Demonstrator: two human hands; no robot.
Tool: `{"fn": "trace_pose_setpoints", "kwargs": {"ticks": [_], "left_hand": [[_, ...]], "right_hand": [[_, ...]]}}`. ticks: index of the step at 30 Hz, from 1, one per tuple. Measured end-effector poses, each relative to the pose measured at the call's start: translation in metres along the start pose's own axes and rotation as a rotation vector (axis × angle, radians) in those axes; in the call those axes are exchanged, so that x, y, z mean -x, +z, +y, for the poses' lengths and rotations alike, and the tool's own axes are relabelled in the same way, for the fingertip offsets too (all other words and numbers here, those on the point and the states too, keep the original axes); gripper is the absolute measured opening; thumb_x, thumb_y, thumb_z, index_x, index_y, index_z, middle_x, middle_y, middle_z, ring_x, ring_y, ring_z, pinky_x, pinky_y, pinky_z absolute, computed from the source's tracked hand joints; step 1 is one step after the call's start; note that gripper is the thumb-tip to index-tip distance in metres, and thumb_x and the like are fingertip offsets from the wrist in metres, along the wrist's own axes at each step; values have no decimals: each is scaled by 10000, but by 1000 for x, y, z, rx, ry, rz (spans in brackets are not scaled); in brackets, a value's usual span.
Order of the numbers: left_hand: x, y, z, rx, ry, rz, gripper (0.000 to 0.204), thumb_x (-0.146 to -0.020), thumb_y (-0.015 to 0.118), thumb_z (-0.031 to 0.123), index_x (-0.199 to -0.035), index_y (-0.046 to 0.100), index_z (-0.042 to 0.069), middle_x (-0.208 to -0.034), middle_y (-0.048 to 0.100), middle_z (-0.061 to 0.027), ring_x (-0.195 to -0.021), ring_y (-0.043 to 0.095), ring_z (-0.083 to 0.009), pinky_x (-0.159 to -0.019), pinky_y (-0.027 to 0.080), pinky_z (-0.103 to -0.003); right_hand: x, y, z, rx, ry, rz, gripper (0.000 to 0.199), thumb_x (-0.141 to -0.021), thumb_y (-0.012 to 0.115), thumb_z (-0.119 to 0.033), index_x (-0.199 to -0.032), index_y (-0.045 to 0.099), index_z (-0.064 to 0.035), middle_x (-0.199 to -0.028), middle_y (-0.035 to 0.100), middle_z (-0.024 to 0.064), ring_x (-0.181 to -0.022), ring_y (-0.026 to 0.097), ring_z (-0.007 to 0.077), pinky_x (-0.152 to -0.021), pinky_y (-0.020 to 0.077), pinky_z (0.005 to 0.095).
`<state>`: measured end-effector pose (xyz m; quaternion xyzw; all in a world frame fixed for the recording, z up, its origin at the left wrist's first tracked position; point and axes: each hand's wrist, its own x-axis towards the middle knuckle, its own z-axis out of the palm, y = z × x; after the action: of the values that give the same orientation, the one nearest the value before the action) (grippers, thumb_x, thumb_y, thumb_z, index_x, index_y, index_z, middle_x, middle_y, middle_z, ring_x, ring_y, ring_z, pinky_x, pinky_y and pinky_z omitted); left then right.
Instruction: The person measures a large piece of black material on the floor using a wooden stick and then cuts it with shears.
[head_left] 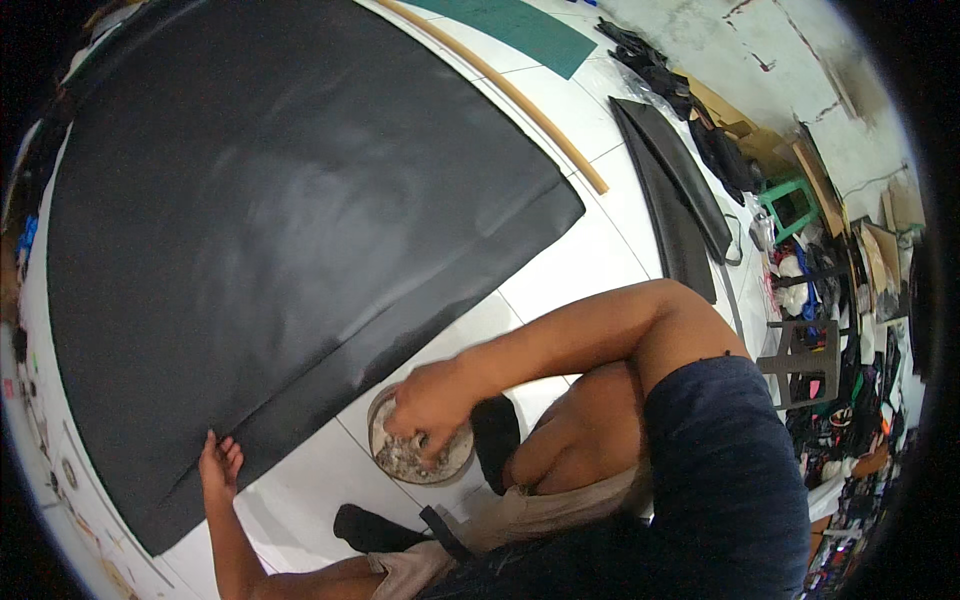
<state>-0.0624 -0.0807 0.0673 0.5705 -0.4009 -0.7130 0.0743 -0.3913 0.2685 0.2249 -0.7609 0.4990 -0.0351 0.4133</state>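
Black sheet material (290, 230) lies spread on the white tiled floor (580, 260), its near edge pinned flat by the open left hand (220, 462), while the right hand (428, 408) dips clenched fingers into the round tin (395, 462) just beside it.

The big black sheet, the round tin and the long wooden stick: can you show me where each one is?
big black sheet (280, 210), head view, on the middle of its surface.
round tin (400, 463), head view, on its lower left rim.
long wooden stick (520, 100), head view, on its middle stretch.
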Motion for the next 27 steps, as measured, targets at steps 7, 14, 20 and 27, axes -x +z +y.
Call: {"fn": "trace_pose_setpoints", "kwargs": {"ticks": [7, 14, 20, 27], "left_hand": [[32, -30, 25, -347, -5, -15, 437, -938, 601, 476, -1126, 516, 91, -819, 585, -12, -704, 582, -126, -632, 494, -281], [1, -24, -2, 208, 115, 197, 517, -894, 682, 465, -1163, 494, 66, -808, 593, -38, -707, 600, -153, -656, 517, -289], [-20, -7, -13, 239, 135, 356, 506, -907, 684, 404, -1169, 498, 14, -874, 543, -51, -764, 554, -177, -702, 518, -272], [-56, -127, -22, -65, 200, 261, 276, -964, 625, 296, -1068, 562, 49, -848, 566, -23, -709, 539, -122, -640, 480, -229]], "right_hand": [[136, -29, 170, -19, 1147, 850, 524, -880, 568, -534, -934, 724, -37, -922, 700, 194, -877, 674, 370, -756, 523, 477], [246, 86, 286, -1203, 1404, 1766, 557, -855, 718, -454, -891, 610, 92, -825, 649, 183, -600, 660, 242, -440, 481, 322], [255, 70, 300, -1146, 1381, 1994, 543, -845, 727, -468, -632, 581, 10, -599, 572, 129, -470, 568, 219, -400, 426, 352], [260, 45, 342, -1024, 1425, 2101, 336, -796, 795, -299, -733, 625, -16, -674, 604, 81, -538, 532, 166, -487, 425, 316]]}}
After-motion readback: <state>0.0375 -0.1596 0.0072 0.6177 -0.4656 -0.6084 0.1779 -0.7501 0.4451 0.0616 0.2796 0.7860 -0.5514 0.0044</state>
